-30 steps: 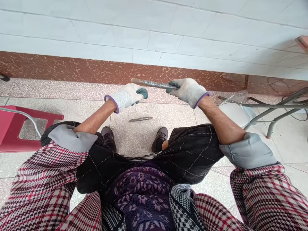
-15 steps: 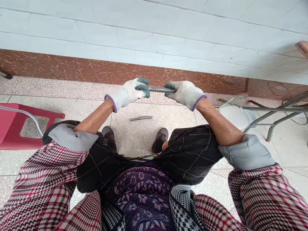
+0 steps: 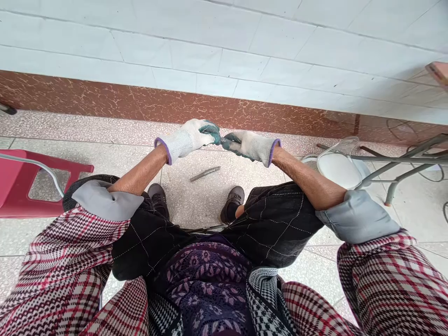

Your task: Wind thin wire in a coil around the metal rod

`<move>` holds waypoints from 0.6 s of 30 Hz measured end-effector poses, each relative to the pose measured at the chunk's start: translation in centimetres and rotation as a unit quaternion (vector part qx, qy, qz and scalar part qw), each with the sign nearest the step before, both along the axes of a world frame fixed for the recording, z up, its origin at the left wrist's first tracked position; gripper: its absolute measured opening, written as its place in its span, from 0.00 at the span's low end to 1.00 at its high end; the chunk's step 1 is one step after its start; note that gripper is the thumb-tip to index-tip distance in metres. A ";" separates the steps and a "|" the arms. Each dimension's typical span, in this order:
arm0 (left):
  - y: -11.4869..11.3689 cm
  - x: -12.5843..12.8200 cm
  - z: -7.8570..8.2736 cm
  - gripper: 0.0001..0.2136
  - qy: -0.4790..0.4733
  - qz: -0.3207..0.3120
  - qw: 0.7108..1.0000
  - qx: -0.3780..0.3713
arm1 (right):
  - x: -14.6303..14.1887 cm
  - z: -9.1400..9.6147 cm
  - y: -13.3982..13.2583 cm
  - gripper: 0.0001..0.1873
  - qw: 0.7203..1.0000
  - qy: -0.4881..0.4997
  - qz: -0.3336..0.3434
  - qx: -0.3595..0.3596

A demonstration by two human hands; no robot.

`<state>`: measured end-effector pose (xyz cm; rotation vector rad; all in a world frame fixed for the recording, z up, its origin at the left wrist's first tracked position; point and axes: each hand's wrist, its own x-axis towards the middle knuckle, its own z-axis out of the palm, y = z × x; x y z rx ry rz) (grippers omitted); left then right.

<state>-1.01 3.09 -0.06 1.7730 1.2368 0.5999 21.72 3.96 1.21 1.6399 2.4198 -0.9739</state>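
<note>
Both gloved hands meet in front of the person, above the floor and between the spread knees, with fingers pointing toward each other. The left hand [image 3: 200, 132], in a white knit glove with green-coated fingers and a purple cuff, is turned back-up, its fingers bent down and closed about one end of a slim grey rod with a ridged metallic surface [image 3: 224, 139]. The right hand [image 3: 242, 143], gloved alike, sits slightly lower in view, with its fingers curled inward and gripping the other end; only a short piece of the rod shows between the fingertips, the rest being hidden by the gloves. The left forearm slants up and inward from the left knee, while the right one reaches across from farther out, its elbow spread wide. Both are bare below grey turned-back cuffs on red, black and white checked sleeves. Below the hands, a second slim grey rod [image 3: 205, 174] shows tilted against the pale speckled floor [image 3: 182, 200], between the dark shoes and the hands. A red plastic stool [image 3: 14, 182] stands at left, and a white round-seated chair [image 3: 339, 170] is near the right forearm.
</note>
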 end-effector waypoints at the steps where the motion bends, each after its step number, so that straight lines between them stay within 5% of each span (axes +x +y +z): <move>1: 0.0 0.0 0.1 0.15 0.001 0.005 1.000 0.003 | 0.0 0.1 0.1 0.16 1.000 0.000 -0.002 0.000; 6: -0.4 0.2 0.8 0.10 -0.037 0.062 0.997 0.025 | 0.3 0.5 1.3 0.11 0.996 -0.042 -0.053 0.060; 10: -0.7 0.9 0.6 0.08 -0.059 0.065 0.996 -0.031 | 0.6 0.7 2.1 0.19 0.986 -0.071 -0.106 0.106; 14: -1.2 1.0 0.2 0.09 -0.034 0.046 0.991 -0.123 | 1.9 0.7 2.7 0.21 0.964 -0.187 -0.061 0.177; 18: -1.1 0.2 0.3 0.08 0.024 0.033 0.992 -0.116 | 4.7 0.0 3.3 0.18 0.943 -0.280 -0.045 0.172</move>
